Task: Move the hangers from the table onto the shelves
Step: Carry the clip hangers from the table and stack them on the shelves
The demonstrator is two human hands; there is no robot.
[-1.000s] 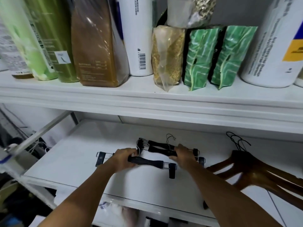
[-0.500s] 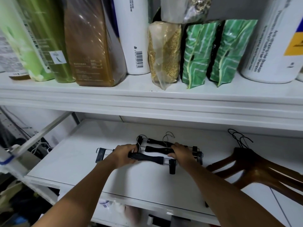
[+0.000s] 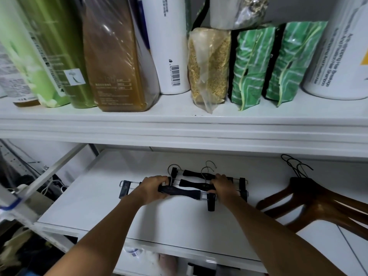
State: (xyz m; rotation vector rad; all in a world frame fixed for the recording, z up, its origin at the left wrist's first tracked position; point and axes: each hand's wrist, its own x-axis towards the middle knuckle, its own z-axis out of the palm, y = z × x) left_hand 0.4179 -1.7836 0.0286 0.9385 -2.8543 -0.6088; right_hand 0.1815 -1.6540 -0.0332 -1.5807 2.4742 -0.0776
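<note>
Three black clip hangers with metal hooks lie side by side on the white lower shelf [image 3: 99, 196]. The nearest clip hanger [image 3: 183, 193] sits a little left of the other two clip hangers [image 3: 194, 178] behind it. My left hand [image 3: 152, 188] is closed around the left end of the nearest hanger's black bar. My right hand [image 3: 223, 186] grips the right part of the stack, fingers over the bars. Brown wooden hangers [image 3: 316, 204] lie in a pile at the right of the same shelf.
The upper shelf [image 3: 179, 126] juts out just above my hands and carries green and amber bottles [image 3: 111, 56], a white bottle [image 3: 169, 46], a grain bag [image 3: 209, 66], green pouches [image 3: 264, 60]. A white slanted bar [image 3: 55, 166] runs along the left. Clutter lies below.
Both hands have pushed the black clip hangers slightly further back on the lower shelf and drawn them closer together. The wooden hangers have not moved.
</note>
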